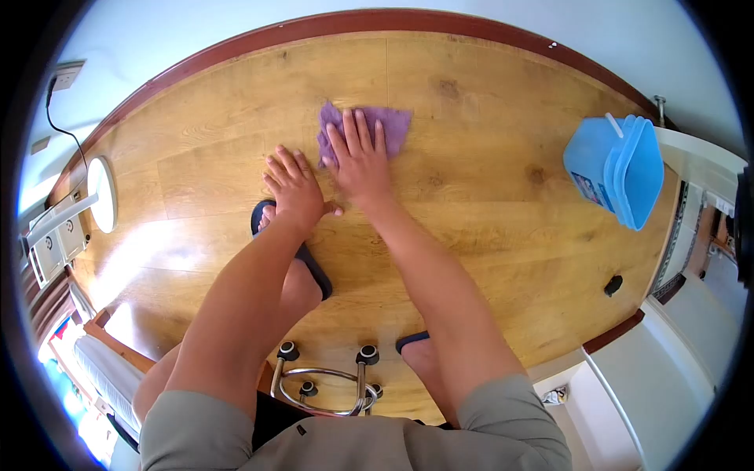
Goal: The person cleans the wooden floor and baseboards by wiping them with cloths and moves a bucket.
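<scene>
A purple cloth (393, 125) lies spread on the wooden floor (487, 180), a little short of the far wall. My right hand (363, 161) presses on it with the palm down and the fingers stretched out over the fabric. Left of the cloth, my left hand (294, 188) is flat on or just above the floor, fingers spread, holding nothing. Under the left wrist a dark slipper (314, 271) shows on my foot. A second slipper (412, 340) is partly hidden by my right arm.
At the right stands a light blue bucket (589, 157) near a doorway. A small black object (613, 286) lies below it. A white round lamp base (102, 194) is at the left. Behind my arms is a metal-framed stool (326, 373). A dark red skirting board (353, 20) edges the wall.
</scene>
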Motion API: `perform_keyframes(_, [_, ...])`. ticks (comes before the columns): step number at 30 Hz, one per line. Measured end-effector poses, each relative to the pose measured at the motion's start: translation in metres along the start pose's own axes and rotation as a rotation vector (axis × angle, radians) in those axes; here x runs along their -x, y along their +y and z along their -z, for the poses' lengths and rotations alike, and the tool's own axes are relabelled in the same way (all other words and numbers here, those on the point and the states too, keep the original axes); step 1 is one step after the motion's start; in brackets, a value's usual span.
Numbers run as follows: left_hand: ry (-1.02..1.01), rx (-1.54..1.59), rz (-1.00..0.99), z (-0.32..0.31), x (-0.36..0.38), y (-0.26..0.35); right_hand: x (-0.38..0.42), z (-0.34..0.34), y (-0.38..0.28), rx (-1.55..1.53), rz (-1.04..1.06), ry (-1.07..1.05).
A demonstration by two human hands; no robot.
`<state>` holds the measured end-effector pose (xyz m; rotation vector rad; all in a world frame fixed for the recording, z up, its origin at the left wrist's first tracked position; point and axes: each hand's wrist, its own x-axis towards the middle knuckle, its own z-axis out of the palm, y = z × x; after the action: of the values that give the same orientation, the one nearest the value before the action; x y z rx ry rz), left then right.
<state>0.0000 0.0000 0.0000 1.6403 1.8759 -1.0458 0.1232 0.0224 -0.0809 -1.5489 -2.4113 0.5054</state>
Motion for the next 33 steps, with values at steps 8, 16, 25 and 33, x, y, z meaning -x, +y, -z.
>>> perform_keyframes(8, [0.063, 0.053, -0.022, -0.011, -0.007, 0.013, 0.015, 0.066, 0.151, 0.368, -0.283, 0.122])
perform_keyframes(16, [0.051, 0.014, -0.044, -0.006, -0.01, 0.005, 0.15, 0.084, 0.217, 0.369, -0.725, 0.311])
perform_keyframes(25, [0.06, 0.033, -0.033, -0.004, -0.006, 0.005, 0.198, 0.013, -0.051, 0.052, -0.375, -0.102])
perform_keyframes(33, [0.182, 0.046, -0.053, -0.021, -0.014, 0.003, 0.066, 0.052, 0.096, 0.336, -0.209, 0.006])
